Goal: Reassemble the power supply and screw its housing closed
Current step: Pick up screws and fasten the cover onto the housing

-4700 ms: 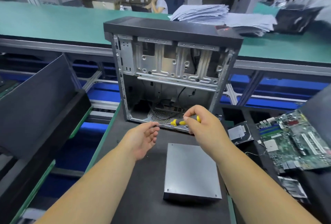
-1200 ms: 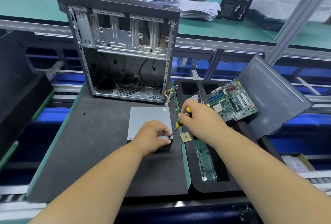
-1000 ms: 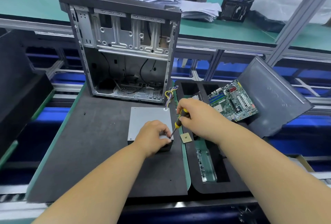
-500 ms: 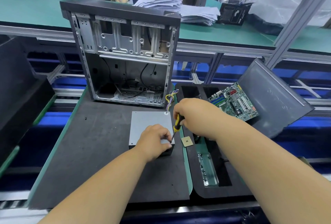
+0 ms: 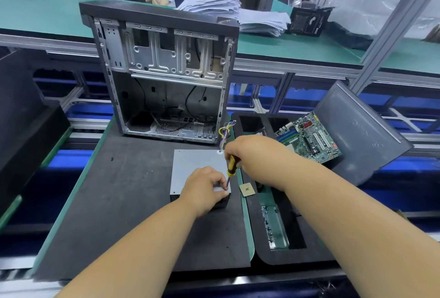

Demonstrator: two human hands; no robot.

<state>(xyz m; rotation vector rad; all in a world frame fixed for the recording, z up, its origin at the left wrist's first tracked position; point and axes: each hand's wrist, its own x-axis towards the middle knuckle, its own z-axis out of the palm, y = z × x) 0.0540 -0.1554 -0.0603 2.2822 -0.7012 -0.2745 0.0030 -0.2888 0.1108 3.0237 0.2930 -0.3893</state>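
On the black mat (image 5: pixel 114 202), power supply (image 5: pixel 197 166) lies under both hands (image 5: pixel 204 188)

Both bare forearms reach up from the frame's bottom edge, left hand (image 5: pixel 204 188) curled with fingertips pinched, right hand (image 5: pixel 253 154) fisted, at centre.

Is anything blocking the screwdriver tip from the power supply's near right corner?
Nothing visible. The right hand holds the screwdriver, tip down at the corner of the power supply, where the left hand pinches beside the tip.
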